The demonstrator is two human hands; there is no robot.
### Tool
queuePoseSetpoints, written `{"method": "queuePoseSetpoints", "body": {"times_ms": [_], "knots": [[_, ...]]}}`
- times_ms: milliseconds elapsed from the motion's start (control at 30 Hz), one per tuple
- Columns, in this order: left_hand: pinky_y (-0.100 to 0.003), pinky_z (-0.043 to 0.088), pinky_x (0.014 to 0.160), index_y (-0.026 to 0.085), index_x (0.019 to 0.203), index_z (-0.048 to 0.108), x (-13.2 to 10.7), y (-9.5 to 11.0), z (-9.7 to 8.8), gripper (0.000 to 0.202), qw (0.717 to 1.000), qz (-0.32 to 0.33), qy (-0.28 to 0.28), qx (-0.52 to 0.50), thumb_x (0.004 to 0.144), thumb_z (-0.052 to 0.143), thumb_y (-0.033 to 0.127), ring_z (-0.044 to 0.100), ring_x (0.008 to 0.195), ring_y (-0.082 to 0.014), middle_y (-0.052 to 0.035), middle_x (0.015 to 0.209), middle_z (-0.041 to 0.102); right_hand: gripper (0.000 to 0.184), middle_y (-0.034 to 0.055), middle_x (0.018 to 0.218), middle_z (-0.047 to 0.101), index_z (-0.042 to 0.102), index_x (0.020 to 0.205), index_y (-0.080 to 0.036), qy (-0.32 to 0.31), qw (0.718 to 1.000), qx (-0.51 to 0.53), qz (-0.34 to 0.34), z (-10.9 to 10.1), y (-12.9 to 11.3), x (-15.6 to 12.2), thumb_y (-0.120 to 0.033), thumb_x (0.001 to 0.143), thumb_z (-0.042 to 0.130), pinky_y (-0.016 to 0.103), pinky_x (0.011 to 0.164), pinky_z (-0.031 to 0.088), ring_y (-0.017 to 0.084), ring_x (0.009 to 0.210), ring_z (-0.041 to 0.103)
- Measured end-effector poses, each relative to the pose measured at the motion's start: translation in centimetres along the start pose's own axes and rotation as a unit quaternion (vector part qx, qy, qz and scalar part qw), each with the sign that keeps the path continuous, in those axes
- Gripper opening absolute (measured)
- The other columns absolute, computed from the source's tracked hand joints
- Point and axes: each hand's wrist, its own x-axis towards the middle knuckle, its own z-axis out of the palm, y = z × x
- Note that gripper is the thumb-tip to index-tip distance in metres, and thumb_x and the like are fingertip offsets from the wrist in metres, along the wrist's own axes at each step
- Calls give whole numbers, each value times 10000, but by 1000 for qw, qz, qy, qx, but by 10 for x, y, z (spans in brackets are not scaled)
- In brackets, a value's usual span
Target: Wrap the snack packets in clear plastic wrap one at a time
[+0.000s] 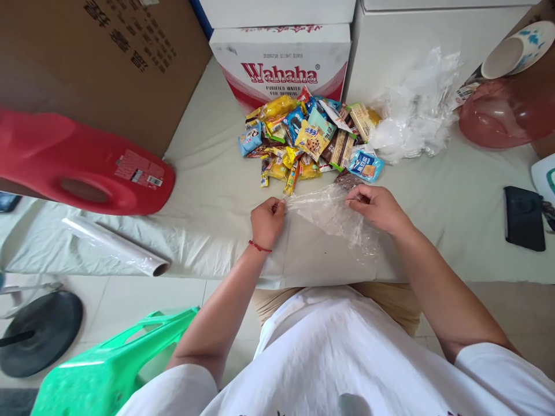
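Observation:
A thin clear plastic bag [329, 211] is stretched between my two hands, just above the cloth-covered table. My left hand [267, 221] pinches one corner of it between thumb and fingers. Its other upper end is gripped by my right hand [377, 208], with thumb and forefinger pressed together. The bag hangs loosely toward me and looks flat. Right beyond my hands lies a heap of wrapped snacks [314, 138] in yellow, blue and brown packets. A blue snack packet [365, 166] rests at the heap's right edge, close to my right hand.
Behind the snacks stands a Wahaha water carton [286, 63]. Bunched clear bags [411, 127] lie to the right, near a red bowl [507, 115] and paper cup [503, 58]. Leftward are a red jug [87, 162] and film roll [117, 245]. A green stool [99, 370] stands below.

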Motion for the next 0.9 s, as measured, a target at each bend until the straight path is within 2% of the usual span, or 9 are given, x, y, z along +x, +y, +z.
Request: {"method": "queuePoseSetpoints", "body": {"times_ms": [133, 200, 267, 367, 467, 600, 733, 800, 900], "knots": [[-263, 276, 546, 201, 672, 624, 10, -2, -1, 277, 990, -82, -28, -112, 848, 625, 415, 382, 531, -119, 41, 525, 464, 196, 51, 877, 709, 711, 891, -247, 43, 975, -75, -205, -4, -24, -32, -398, 964, 610, 377, 828, 487, 225, 844, 596], [-258, 259, 496, 194, 691, 641, 15, -2, -1, 251, 974, -131, -55, -176, 825, 653, 406, 363, 477, -107, 51, 497, 448, 180, 68, 984, 737, 716, 897, -257, 20, 944, -141, -297, 6, -35, -49, -309, 991, 572, 395, 877, 493, 240, 923, 617], [-256, 242, 455, 182, 716, 658, 20, 0, -3, 231, 963, -155, -77, -205, 811, 664, 393, 347, 428, -97, 58, 478, 441, 209, 68, 1122, 747, 721, 937, -256, -31, 916, -200, -347, 25, -40, -63, -225, 1006, 526, 366, 827, 508, 227, 935, 645], [-250, 213, 413, 161, 736, 673, 26, 4, -7, 215, 953, -177, -104, -223, 802, 666, 366, 321, 376, -81, 56, 473, 455, 252, 57, 1360, 697, 720, 1011, -242, -123, 885, -268, -360, 59, -38, -77, -134, 994, 494, 328, 727, 515, 204, 926, 691], [-235, 182, 384, 152, 747, 679, 33, 8, -12, 192, 941, -204, -121, -240, 799, 673, 337, 316, 354, -70, 50, 480, 473, 282, 61, 1529, 591, 712, 1065, -216, -172, 878, -288, -342, 85, -32, -86, -90, 983, 474, 314, 678, 521, 193, 933, 718], [-203, 151, 354, 149, 750, 674, 45, 13, -16, 160, 928, -238, -134, -252, 822, 678, 291, 312, 331, -57, 53, 486, 473, 297, 86, 1599, 517, 690, 1105, -168, -214, 865, -291, -347, 103, -32, -95, -64, 989, 438, 299, 638, 534, 179, 917, 731], [-178, 169, 338, 149, 770, 608, 57, 22, -16, 77, 918, -273, -137, -254, 827, 654, 170, 363, 333, -52, 19, 560, 573, 271, 107, 1640, 456, 678, 1126, -154, -265, 841, -305, -360, 120, -35, -96, -90, 1003, 445, 304, 607, 551, 169, 868, 731], [-153, 230, 352, 156, 831, 570, 60, 28, -15, 107, 913, -284, -135, -259, 794, 656, 104, 477, 393, -65, -1, 645, 620, 268, 113, 1648, 442, 676, 1138, -153, -276, 839, -313, -349, 128, -38, -93, -109, 1012, 444, 312, 595, 557, 179, 860, 736], [-168, 492, 510, 192, 928, 493, 52, 34, -15, 335, 914, -258, -93, -300, 709, 697, 43, 656, 614, -101, 17, 796, 609, 289, 134, 1658, 419, 667, 1169, -149, -276, 847, -325, -317, 134, -45, -89, -138, 1024, 418, 327, 563, 559, 199, 831, 746]]}}
